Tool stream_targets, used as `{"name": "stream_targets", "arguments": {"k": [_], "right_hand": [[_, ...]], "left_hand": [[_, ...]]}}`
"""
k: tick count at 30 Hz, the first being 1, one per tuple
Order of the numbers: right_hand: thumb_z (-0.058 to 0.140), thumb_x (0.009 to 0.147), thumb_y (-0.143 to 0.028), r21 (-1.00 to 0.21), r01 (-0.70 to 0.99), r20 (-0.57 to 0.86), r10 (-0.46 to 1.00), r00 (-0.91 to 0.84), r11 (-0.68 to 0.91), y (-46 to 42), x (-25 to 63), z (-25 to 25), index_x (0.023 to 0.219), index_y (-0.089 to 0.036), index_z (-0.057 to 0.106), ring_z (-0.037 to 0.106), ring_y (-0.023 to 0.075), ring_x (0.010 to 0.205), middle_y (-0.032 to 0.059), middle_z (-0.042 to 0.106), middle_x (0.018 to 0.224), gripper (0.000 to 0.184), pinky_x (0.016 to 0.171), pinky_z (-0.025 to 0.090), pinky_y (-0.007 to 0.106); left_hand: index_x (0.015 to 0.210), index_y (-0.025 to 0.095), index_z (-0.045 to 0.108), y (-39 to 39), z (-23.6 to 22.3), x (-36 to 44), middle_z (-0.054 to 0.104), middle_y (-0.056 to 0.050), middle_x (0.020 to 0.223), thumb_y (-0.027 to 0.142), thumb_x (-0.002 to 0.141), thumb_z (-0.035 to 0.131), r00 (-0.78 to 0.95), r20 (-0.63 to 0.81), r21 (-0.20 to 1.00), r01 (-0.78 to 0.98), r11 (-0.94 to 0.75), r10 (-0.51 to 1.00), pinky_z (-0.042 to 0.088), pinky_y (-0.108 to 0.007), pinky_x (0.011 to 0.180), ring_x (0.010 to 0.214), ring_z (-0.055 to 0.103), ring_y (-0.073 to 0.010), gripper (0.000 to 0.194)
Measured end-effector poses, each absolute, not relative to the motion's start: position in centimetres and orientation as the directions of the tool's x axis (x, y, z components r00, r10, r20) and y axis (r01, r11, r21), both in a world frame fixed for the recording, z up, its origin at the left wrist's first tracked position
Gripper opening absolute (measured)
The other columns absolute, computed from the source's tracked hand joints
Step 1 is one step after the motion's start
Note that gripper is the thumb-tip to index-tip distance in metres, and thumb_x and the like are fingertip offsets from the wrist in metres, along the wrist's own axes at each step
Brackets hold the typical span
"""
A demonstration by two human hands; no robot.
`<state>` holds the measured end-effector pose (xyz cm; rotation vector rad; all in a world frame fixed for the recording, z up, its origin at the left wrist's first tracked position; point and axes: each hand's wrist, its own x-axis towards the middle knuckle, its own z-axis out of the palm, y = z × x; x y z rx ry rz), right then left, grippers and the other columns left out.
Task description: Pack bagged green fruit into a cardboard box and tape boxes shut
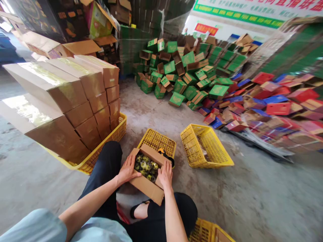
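Note:
Between my knees stands a brown cardboard box [148,189], its top flaps raised or folded outward. Inside lie several yellow-green and dark round items in clear wrapping [145,165], too small to name surely. My left hand [128,170] rests on the box's left side, fingers stretched out along the flap. On the right side lies my right hand [166,174], its fingers also extended against the cardboard. A tape dispenser with a black and orange body [166,155] sits just behind the box, on an upturned yellow crate [158,138].
Taped cartons [73,97] are stacked in a yellow crate [122,126] at my left. Another yellow crate [214,144] stands at front right, and part of one [204,230] shows beside my right knee. Heaps of green boxes [176,72] and red-blue boxes [277,107] lie farther back.

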<state>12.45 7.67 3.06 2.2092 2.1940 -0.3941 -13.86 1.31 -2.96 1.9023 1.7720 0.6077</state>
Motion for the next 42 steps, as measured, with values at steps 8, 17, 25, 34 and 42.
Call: {"name": "stream_targets", "arguments": {"k": [8, 17, 25, 34, 42], "right_hand": [[0.058, 0.091, -0.037, -0.240, 0.964, -0.069, 0.993, 0.098, -0.112, 2.9, 11.8, 2.9, 0.167, -0.013, 0.003, 0.004, 0.0420, 0.160, 0.0219, 0.005, 0.173, 0.097, 0.119, 0.024, 0.069], [0.042, 0.092, -0.024, -0.414, 0.910, 0.200, 0.974, 0.108, -0.016, 0.6, 13.3, 4.6, 0.163, -0.012, 0.028, 0.017, 0.0391, 0.158, 0.0175, 0.013, 0.173, 0.073, 0.123, 0.031, 0.055], [0.031, 0.095, -0.012, -0.158, 0.984, 0.092, 0.991, 0.101, -0.086, -2.2, 19.3, 6.4, 0.147, -0.014, 0.058, 0.018, 0.0368, 0.159, 0.0125, 0.041, 0.165, 0.059, 0.120, 0.032, 0.060], [0.043, 0.102, -0.049, 0.004, 0.967, -0.172, 0.952, 0.253, -0.256, -0.9, 14.9, 4.0, 0.156, 0.007, 0.036, 0.035, 0.0466, 0.150, 0.0366, 0.038, 0.158, 0.078, 0.120, 0.029, 0.058], [0.042, 0.100, -0.057, -0.228, 0.893, -0.326, 0.894, 0.306, -0.389, -0.7, 13.0, 2.1, 0.162, 0.006, 0.014, 0.038, 0.0423, 0.150, 0.0342, 0.037, 0.160, 0.093, 0.119, 0.034, 0.050]], "left_hand": [[0.165, 0.004, 0.001, 1.3, -2.6, -14.8, 0.007, -0.034, 0.169, 0.095, 0.065, 0.061, 0.127, -0.109, 0.606, 0.795, -0.036, 0.986, 0.025, -0.059, 0.124, 0.157, 0.010, -0.0494, 0.148], [0.165, 0.002, 0.002, 0.9, -3.2, -14.7, 0.009, -0.035, 0.168, 0.095, 0.067, 0.059, 0.118, -0.055, 0.589, 0.806, -0.064, 0.991, 0.024, -0.058, 0.124, 0.157, 0.012, -0.0492, 0.146], [0.165, 0.003, 0.004, 0.7, -3.2, -14.9, 0.011, -0.034, 0.168, 0.094, 0.070, 0.058, 0.109, -0.045, 0.602, 0.796, -0.061, 0.993, 0.025, -0.058, 0.124, 0.158, 0.011, -0.0477, 0.142], [0.165, 0.004, 0.006, 0.7, -3.4, -14.9, 0.010, -0.034, 0.169, 0.092, 0.070, 0.061, 0.094, -0.029, 0.626, 0.778, -0.056, 0.995, 0.025, -0.060, 0.124, 0.157, 0.011, -0.0489, 0.140], [0.164, 0.003, 0.004, 0.7, -3.5, -14.8, 0.011, -0.035, 0.168, 0.092, 0.071, 0.059, 0.112, -0.004, 0.635, 0.768, -0.084, 0.994, 0.025, -0.061, 0.123, 0.157, 0.013, -0.0485, 0.141]]}}
